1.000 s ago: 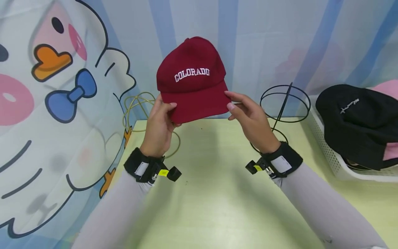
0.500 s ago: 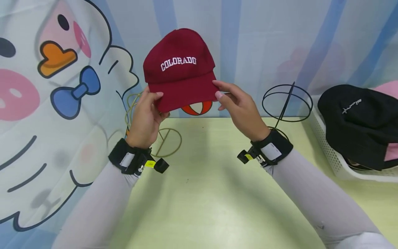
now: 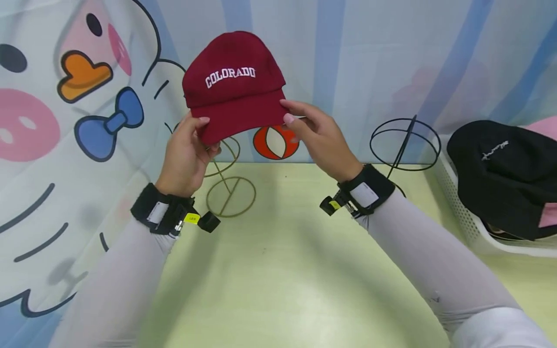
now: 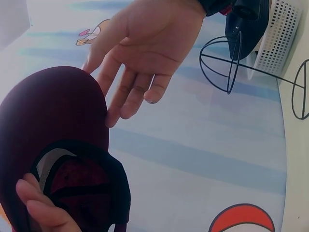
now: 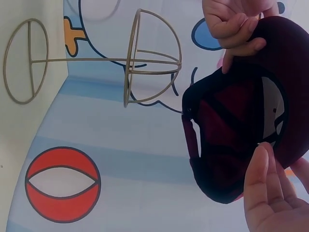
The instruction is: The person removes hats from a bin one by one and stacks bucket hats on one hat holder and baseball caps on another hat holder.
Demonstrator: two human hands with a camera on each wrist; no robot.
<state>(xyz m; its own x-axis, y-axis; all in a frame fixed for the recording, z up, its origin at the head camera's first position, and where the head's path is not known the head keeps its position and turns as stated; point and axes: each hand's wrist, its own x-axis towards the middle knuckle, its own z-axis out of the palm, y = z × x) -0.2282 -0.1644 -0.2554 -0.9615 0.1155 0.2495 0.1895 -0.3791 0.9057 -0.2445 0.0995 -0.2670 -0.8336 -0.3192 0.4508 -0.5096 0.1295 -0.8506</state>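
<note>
Maroon cloth makes up the cap (image 3: 235,87), lettered COLORADO in white, and we find it raised in mid-air over the back of the counter (image 3: 278,270), its front toward the head camera and its brim (image 3: 245,116) lowermost. The left grip (image 3: 183,154) pinches one corner of the brim, thumb on top and fingers underneath. The right grip (image 3: 324,140) has its fingers loosely extended with tips at the opposite edge; whether they pinch or only steady it, we cannot tell.

Near the left grip stands the gold wire stand (image 5: 91,59), partly hidden in the head view; from the right wrist we see its domed top bare and apart from the cap. Well to the right are the black wire stand (image 3: 401,146), also bare, and the white basket (image 3: 467,217) holding a black hat (image 3: 500,174).

We judge the step in hand to be positioning the cap for a stand, most likely the gold one, being nearest. The next move would call for us to centre the hollow over that dome, keep the brim level, and lower gently so the thin wire does not tip
</note>
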